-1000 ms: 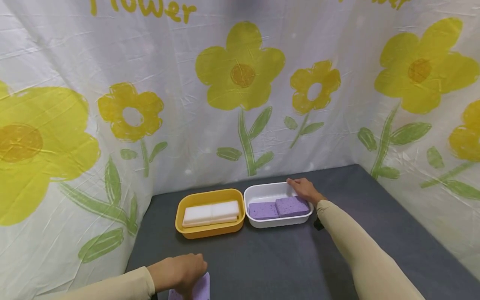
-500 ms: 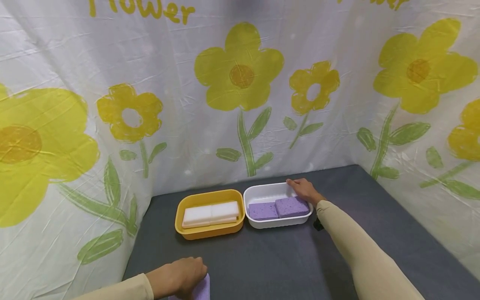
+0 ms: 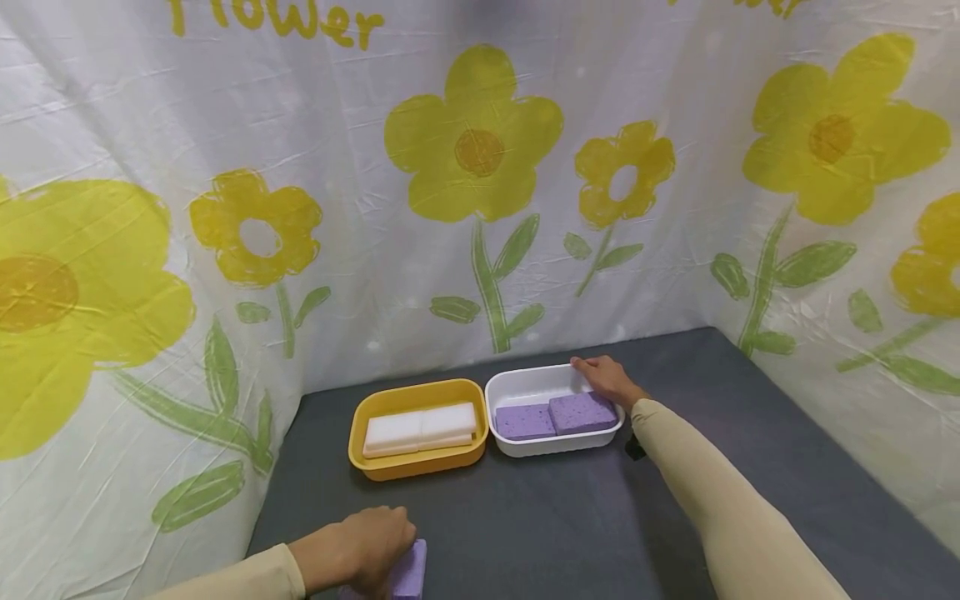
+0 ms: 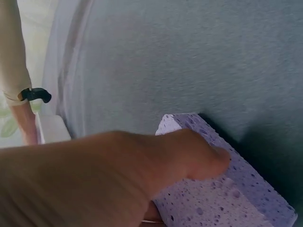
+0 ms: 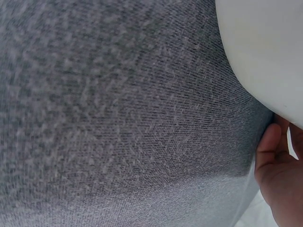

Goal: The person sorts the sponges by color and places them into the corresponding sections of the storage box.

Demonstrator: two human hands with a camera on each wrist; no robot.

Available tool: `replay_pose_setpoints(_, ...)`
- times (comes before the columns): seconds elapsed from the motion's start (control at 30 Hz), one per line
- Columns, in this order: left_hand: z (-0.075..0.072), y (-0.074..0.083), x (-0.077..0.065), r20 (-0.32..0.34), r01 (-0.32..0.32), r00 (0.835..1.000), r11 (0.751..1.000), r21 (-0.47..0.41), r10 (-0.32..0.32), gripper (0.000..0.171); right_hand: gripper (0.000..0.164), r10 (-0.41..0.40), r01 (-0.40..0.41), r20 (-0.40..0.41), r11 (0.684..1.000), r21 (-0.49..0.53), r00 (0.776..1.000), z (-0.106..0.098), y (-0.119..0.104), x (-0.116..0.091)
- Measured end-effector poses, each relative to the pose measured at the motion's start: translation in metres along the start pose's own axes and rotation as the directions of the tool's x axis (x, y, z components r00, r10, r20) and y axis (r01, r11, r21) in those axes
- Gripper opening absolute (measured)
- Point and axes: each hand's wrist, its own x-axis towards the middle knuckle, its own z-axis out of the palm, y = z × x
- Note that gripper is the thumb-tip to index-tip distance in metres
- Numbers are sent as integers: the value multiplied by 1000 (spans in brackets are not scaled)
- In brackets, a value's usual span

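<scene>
At the near edge of the head view, my left hand grips a purple sponge. The left wrist view shows the thumb laid across this pitted sponge block, close over the grey cloth. My right hand holds the back right rim of a white plastic basin. From the right wrist, fingers show curled at the underside of the basin wall. Inside that basin lie two purple sponges, a left one and a right one sitting slightly higher.
A yellow basin stands just left of the white one, holding white sponge blocks. Both rest toward the back of a grey cloth-covered table. Behind and beside it hangs a white curtain printed with yellow flowers.
My left hand has shifted up slightly, and the sponge in it has tilted, showing more of its side. The right hand stays on the white basin's rim.
</scene>
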Motion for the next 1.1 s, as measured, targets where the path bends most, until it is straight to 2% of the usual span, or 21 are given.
replay_pose_setpoints(0.27,-28,-4,8,15,22,1000,1000,8,-23,53,68,2,-2,-6,1000,16,1000,2,0,-3)
replay_pose_setpoints(0.5,-57,-16,20,19,22,1000,996,-84,-21,48,67,-6,6,-12,1000,13,1000,-1,-2,-5)
replay_pose_setpoints(0.67,-72,-19,32,-52,48,997,994,-103,-54,49,67,-2,2,-2,1000,14,1000,-1,-4,-5)
replay_pose_setpoints(0.83,-90,-17,49,-121,38,991,996,-83,-48,47,66,2,-2,2,1000,10,1000,-1,-5,-7)
replay_pose_setpoints(0.97,-100,-13,67,-158,13,987,997,-76,-25,50,66,6,-6,3,1000,9,1000,-1,-5,-6)
replay_pose_setpoints(1.1,-105,-11,88,-210,-44,977,996,-72,28,53,66,8,-8,1,1000,3,1000,0,-3,-5)
